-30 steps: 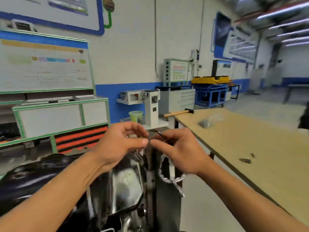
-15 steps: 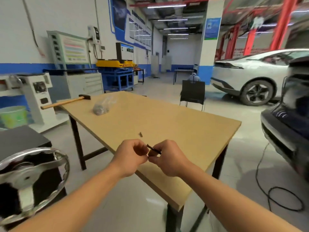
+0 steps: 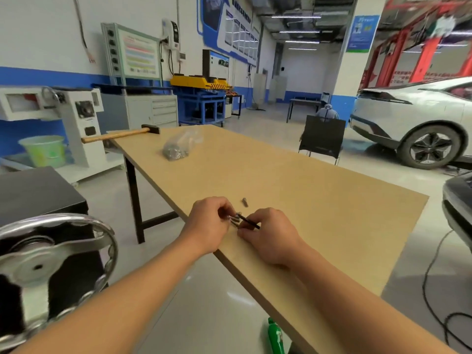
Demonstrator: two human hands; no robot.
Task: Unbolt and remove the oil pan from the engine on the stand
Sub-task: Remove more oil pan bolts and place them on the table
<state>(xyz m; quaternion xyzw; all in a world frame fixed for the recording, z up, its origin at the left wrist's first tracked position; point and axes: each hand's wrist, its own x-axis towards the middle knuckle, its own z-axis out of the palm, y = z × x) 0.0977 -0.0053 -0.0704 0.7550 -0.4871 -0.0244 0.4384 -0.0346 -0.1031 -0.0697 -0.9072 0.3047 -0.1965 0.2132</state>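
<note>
Both hands have come down from mid-air onto the near edge of the wooden table (image 3: 306, 200). Left hand (image 3: 209, 226) pinches what appear to be small metal bolts (image 3: 233, 218), blurred. Right hand (image 3: 268, 236) grips a thin black tool (image 3: 249, 222), its tip at the bolts. One loose bolt (image 3: 244, 202) lies just beyond. Hammer (image 3: 122, 135) and plastic bag (image 3: 180, 146) rest at the far end. Chrome handwheel (image 3: 51, 256) of the stand sits lower left; the oil pan is out of view.
</note>
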